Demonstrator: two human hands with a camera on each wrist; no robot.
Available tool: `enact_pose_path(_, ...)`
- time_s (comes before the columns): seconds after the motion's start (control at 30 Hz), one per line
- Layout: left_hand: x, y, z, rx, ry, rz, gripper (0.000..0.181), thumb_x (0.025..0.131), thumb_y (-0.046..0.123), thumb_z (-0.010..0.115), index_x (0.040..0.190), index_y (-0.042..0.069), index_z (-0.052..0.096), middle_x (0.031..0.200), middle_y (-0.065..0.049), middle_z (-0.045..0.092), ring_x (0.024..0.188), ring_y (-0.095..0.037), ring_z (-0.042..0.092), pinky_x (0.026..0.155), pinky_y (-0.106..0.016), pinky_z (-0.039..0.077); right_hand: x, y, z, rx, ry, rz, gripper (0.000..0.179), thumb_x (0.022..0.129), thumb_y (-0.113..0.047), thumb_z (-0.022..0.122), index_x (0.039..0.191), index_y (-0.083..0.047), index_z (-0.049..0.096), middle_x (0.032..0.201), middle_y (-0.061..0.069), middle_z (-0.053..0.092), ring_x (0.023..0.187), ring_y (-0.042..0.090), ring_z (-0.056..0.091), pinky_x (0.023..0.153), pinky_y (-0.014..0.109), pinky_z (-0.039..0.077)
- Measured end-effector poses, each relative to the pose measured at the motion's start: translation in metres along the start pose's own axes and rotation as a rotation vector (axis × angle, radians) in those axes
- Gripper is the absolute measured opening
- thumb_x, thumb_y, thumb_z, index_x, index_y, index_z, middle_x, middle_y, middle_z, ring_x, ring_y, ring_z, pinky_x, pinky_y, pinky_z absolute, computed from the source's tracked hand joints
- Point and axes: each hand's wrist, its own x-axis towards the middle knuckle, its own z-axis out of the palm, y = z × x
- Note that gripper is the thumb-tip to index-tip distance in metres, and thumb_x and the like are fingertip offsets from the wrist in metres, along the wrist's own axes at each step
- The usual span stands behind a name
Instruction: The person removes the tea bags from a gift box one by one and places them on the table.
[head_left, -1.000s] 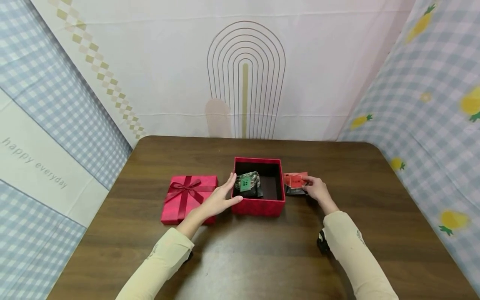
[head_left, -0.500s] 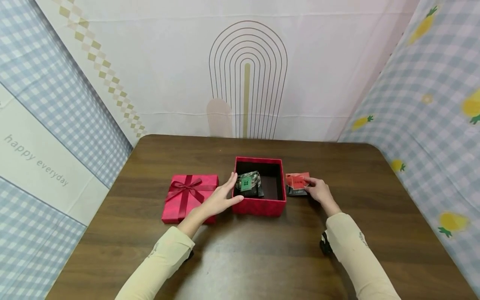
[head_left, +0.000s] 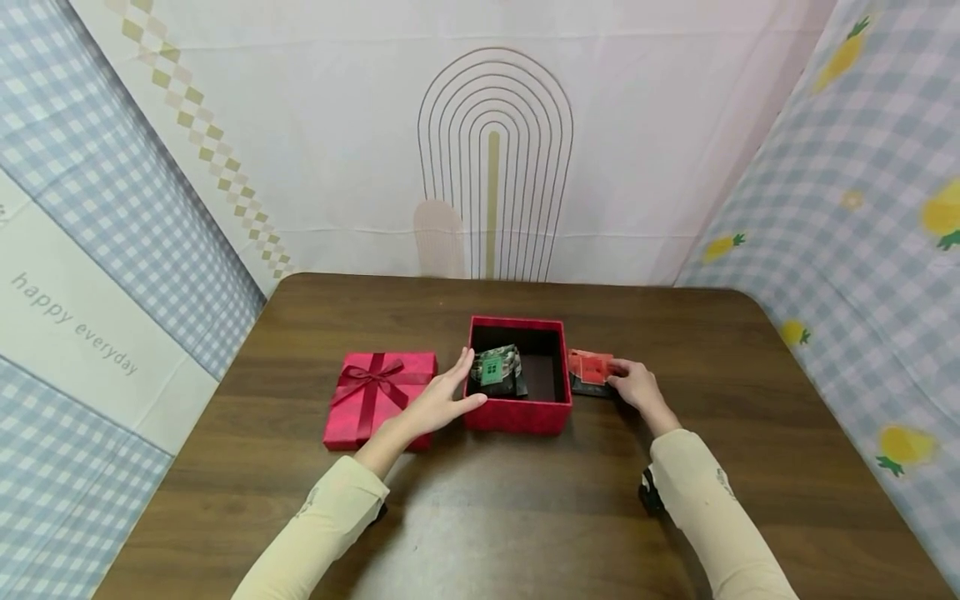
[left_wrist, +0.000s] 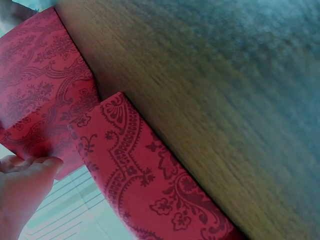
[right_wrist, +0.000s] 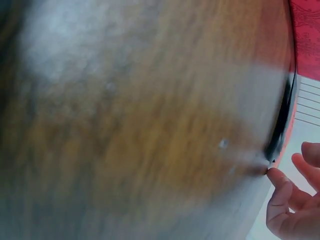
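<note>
My left hand [head_left: 438, 400] rests against the left side of a red gift box [head_left: 517, 417], its fingers stretched along the rim and the thumb at the front corner. Inside the box, on its left, lie dark packets with a green label [head_left: 492, 368]. In the left wrist view, my thumb [left_wrist: 35, 170] touches the box's patterned side [left_wrist: 40, 85]. Right of the box, a flat red and black packet [head_left: 588, 369] lies on the table. My right hand [head_left: 637, 386] pinches its right edge; in the right wrist view the thumb [right_wrist: 280, 182] meets its near corner.
The red lid [head_left: 352, 429] with a dark red ribbon bow lies left of the box, under the left forearm in the head view. A wooden table [head_left: 487, 533] bears everything. Patterned cloths [head_left: 337, 150] hang behind and at both sides.
The red and black packet has shifted very slightly to the left, closer to the box, with my right hand's fingers at its edge. My left hand has kept its place.
</note>
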Motion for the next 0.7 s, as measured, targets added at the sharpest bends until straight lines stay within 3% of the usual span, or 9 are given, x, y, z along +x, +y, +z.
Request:
enact_pose_path(0.2, 0.001, 0.0, 0.001, -0.003, 0.004, 0.013, 0.077, 0.091, 0.034, 0.055, 0.145, 0.001, 0.012, 0.151, -0.019, 0.006, 0.136, -0.031, 0.018, 0.107, -0.046, 0.022, -0.003, -0.005, -0.004, 0.026, 0.058, -0.029, 0.038, 0.087, -0.005, 0.051, 0.122, 0.011, 0.051, 0.116, 0.029, 0.056, 0.113, 0.043, 0.047, 0.095, 0.05, 0.035)
enact_pose_path(0.37, 0.0, -0.001, 0.001, 0.001, 0.008, 0.013, 0.077, 0.091, 0.033, 0.056, 0.145, 0.001, 0.012, 0.151, -0.017, 0.006, 0.136, -0.03, 0.018, 0.107, -0.045, 0.022, -0.004, -0.023, -0.007, 0.045, 0.148, -0.084, 0.04, 0.09, -0.008, 0.049, 0.127, 0.007, 0.048, 0.123, 0.029, 0.051, 0.116, 0.043, 0.045, 0.097, 0.051, 0.034)
enact_pose_path(0.43, 0.0, 0.0, 0.001, 0.002, 0.008, 0.009, 0.077, 0.09, 0.032, 0.056, 0.146, 0.002, 0.011, 0.151, -0.017, 0.006, 0.136, -0.03, 0.018, 0.107, -0.045, 0.021, -0.006, -0.033, -0.007, 0.075, 0.182, -0.112, 0.04, 0.091, -0.009, 0.049, 0.128, 0.005, 0.048, 0.119, 0.028, 0.054, 0.102, 0.042, 0.053, 0.091, 0.049, 0.038)
enact_pose_path(0.5, 0.0, -0.001, 0.001, 0.003, 0.007, 0.009, 0.077, 0.091, 0.032, 0.056, 0.145, 0.002, 0.011, 0.151, -0.017, 0.006, 0.135, -0.03, 0.018, 0.107, -0.045, 0.021, -0.008, -0.045, -0.006, 0.107, 0.222, -0.149, 0.039, 0.091, -0.009, 0.05, 0.128, 0.003, 0.049, 0.103, 0.027, 0.059, 0.079, 0.033, 0.057, 0.078, 0.043, 0.043)
enact_pose_path(0.6, 0.0, -0.001, 0.001, 0.0, 0.004, 0.006, 0.077, 0.091, 0.032, 0.056, 0.146, 0.002, 0.011, 0.151, -0.015, 0.005, 0.136, -0.029, 0.019, 0.107, -0.044, 0.021, -0.012, -0.063, -0.001, 0.139, 0.294, -0.237, 0.037, 0.089, -0.007, 0.054, 0.125, 0.002, 0.053, 0.076, 0.021, 0.057, 0.052, 0.014, 0.041, 0.059, 0.033, 0.037)
enact_pose_path(0.7, 0.0, -0.002, 0.002, -0.004, 0.003, 0.007, 0.077, 0.091, 0.032, 0.056, 0.146, 0.003, 0.011, 0.152, -0.014, 0.005, 0.136, -0.028, 0.019, 0.108, -0.044, 0.021, -0.016, -0.082, 0.005, 0.151, 0.356, -0.332, 0.035, 0.086, -0.004, 0.057, 0.121, 0.002, 0.057, 0.072, 0.016, 0.056, 0.054, 0.01, 0.04, 0.059, 0.029, 0.036)
